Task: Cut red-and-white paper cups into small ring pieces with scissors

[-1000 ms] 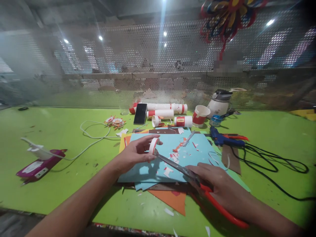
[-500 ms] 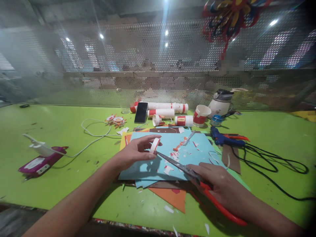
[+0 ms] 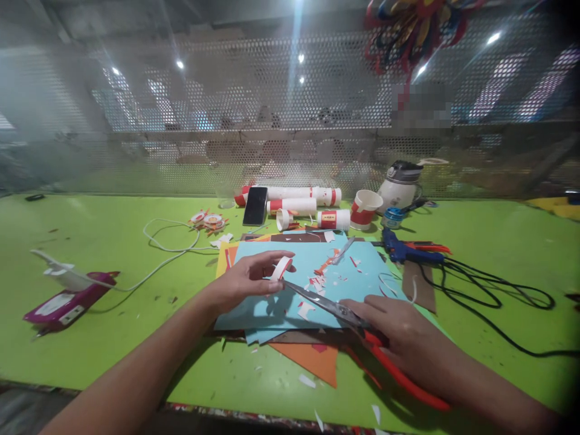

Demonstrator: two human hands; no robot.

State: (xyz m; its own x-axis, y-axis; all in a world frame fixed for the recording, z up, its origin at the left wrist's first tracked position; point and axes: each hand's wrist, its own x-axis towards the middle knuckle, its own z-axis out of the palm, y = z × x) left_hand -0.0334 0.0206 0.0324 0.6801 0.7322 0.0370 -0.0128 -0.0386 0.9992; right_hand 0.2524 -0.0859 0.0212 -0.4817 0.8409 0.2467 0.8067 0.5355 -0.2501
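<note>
Between the thumb and fingers of my left hand (image 3: 249, 277) is a white paper cup rim (image 3: 281, 268) with a red edge, a short ring-like piece. My right hand (image 3: 394, 326) grips red-handled scissors (image 3: 326, 305), whose blades point left and reach the lower edge of the rim piece. Whether the blade tips are around the paper or just touching it, I cannot tell. Below both hands lies light blue paper (image 3: 258, 317), strewn with red, white and orange paper scraps (image 3: 317, 283). Orange paper (image 3: 312, 362) sticks out under the stack at the front.
Behind the paper lie a phone (image 3: 255, 206), paper cups (image 3: 366, 210) and white-and-red tubes (image 3: 292, 207). A kettle (image 3: 399, 184) stands at the back right. A blue glue gun (image 3: 412, 252) with a black cord lies right; a purple power strip (image 3: 72, 302) with a white cable is left.
The rim piece is tilted a little more in my left hand. The scissors' red handles have spread slightly apart. The whole view has shifted a little.
</note>
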